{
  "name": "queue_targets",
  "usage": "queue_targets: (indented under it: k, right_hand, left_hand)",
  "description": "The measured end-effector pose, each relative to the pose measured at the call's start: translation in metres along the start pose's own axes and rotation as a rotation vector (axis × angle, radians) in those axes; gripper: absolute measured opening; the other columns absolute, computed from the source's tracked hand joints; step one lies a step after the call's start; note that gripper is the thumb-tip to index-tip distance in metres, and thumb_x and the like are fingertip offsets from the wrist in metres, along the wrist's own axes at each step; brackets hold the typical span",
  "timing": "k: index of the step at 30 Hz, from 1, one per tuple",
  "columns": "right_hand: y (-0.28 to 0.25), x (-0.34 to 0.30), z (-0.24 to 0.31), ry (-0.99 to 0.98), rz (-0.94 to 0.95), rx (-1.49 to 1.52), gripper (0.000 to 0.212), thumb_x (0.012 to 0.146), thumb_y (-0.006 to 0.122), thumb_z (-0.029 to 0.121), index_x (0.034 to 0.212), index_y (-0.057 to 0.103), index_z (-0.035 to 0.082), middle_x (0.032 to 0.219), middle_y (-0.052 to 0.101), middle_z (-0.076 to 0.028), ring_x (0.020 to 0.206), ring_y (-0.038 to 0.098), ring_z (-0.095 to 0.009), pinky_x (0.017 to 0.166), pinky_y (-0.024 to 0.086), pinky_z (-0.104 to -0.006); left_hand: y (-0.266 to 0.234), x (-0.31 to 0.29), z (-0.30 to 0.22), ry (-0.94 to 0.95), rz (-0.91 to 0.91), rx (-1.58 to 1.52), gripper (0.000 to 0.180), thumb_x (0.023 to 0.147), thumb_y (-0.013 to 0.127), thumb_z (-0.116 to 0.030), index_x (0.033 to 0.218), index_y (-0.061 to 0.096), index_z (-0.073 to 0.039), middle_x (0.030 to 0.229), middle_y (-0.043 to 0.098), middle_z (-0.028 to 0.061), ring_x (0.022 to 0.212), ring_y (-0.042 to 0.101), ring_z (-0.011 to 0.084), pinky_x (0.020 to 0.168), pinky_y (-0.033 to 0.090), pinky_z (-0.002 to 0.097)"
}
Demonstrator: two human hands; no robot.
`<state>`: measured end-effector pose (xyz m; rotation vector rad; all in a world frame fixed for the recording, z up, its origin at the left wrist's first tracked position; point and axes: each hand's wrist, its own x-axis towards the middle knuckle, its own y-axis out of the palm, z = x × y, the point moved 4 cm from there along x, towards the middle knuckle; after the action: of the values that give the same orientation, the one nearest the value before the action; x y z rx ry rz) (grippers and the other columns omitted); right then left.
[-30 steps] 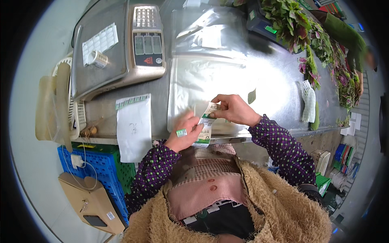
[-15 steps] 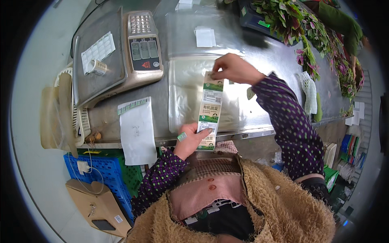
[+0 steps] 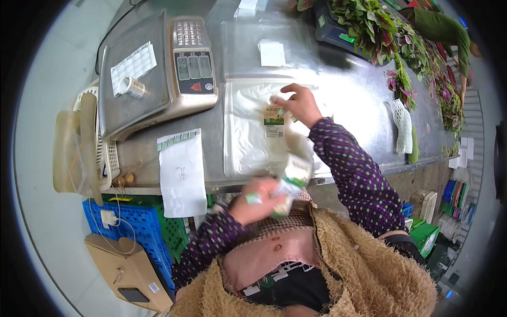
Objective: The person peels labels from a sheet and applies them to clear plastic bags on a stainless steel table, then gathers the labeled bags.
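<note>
My left hand (image 3: 259, 201) grips a strip of printed labels (image 3: 296, 171), green and cream and blurred by motion, at the table's front edge. Its loose end curls up toward my right hand (image 3: 302, 105). That hand is bent over a stack of clear plastic bags (image 3: 245, 132), fingers closed at the upper edge of a single label (image 3: 273, 122). The label appears flat against the top bag; whether it is stuck down I cannot tell. A small green and white sticker (image 3: 253, 198) is on the back of my left hand.
A weighing scale (image 3: 193, 63) stands at the left, bearing a sticker sheet (image 3: 134, 64) and a small roll (image 3: 132, 87). White paper (image 3: 182, 174) overhangs the front edge. Leafy red-green vegetables (image 3: 369, 26) lie at right, near another person's green sleeve (image 3: 438, 26).
One label has come apart from the strip and now lies over the bags under my right hand. My left hand has drawn the strip lower and tilted it.
</note>
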<state>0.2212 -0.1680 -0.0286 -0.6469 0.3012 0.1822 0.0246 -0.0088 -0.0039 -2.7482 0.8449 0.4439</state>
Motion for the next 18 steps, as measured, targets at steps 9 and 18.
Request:
queue_targets:
  k: [9, 18]
  right_hand:
    - [0.041, -0.040, -0.027, 0.032, -0.187, 0.228, 0.036, 0.077, 0.074, 0.005, 0.109, 0.059, -0.002, 0.081, 0.070, -0.014, 0.070, 0.068, -0.020, 0.063, 0.054, -0.0316]
    - [0.004, -0.050, -0.036, -0.260, 0.007, -0.617, 0.067, 0.065, 0.087, 0.038, 0.111, 0.054, 0.002, 0.100, 0.061, -0.018, 0.079, 0.066, -0.034, 0.069, 0.055, -0.0410]
  left_hand:
    - [-0.025, 0.024, 0.055, 0.202, -0.212, 0.136, 0.021, 0.079, 0.071, -0.018, 0.096, 0.073, -0.006, 0.097, 0.068, 0.0159, 0.102, 0.060, 0.0335, 0.100, 0.043, 0.0408]
    - [-0.028, 0.026, 0.065, 0.100, -0.153, 0.058, 0.024, 0.081, 0.071, -0.016, 0.103, 0.073, -0.007, 0.105, 0.067, 0.0156, 0.107, 0.060, 0.0290, 0.105, 0.042, 0.0400]
